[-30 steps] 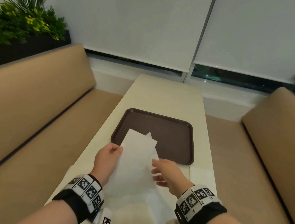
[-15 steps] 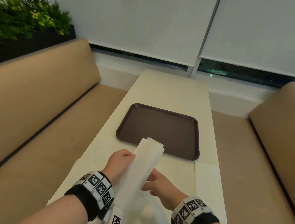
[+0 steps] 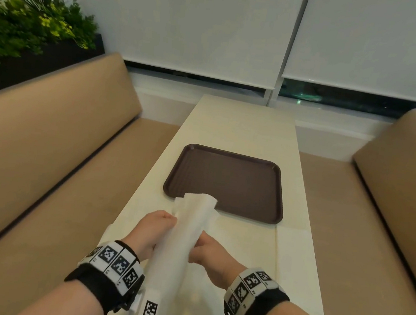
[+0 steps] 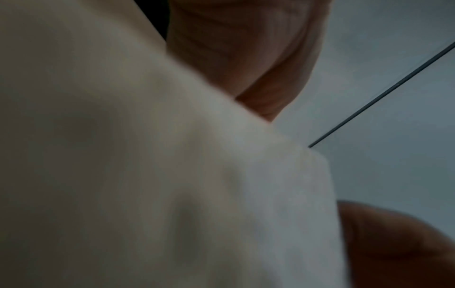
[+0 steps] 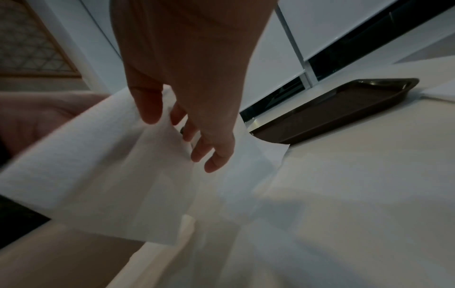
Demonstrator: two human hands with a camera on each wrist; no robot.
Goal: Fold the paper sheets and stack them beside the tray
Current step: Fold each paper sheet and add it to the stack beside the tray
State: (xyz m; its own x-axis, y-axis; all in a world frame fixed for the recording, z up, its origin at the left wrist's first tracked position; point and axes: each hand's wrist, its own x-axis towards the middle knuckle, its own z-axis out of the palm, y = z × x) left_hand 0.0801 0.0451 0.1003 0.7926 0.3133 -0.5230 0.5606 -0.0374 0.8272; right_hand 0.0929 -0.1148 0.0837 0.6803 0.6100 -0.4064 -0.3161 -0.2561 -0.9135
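In the head view a white paper sheet [image 3: 188,230] is held up off the table as a narrow, lengthwise-folded strip, its far end over the near edge of the brown tray [image 3: 227,180]. My left hand [image 3: 168,220] grips its left edge with curled fingers. My right hand [image 3: 198,244] pinches its right side lower down. The right wrist view shows the thumb [image 5: 147,105] on one face of the sheet [image 5: 98,165] and the fingers on the other. The sheet [image 4: 172,175] fills most of the left wrist view.
The tray [image 5: 332,113] holds nothing and lies mid-table [image 3: 244,125]. A flat white sheet [image 3: 292,247] lies to the near right of the tray. More white paper [image 5: 246,233] lies under my hands. Tan benches [image 3: 47,144] flank the table and plants [image 3: 22,22] stand at far left.
The hands have come closer together and the wide sheet has narrowed into a folded strip. My view has tilted, so the tray sits further from my hands.
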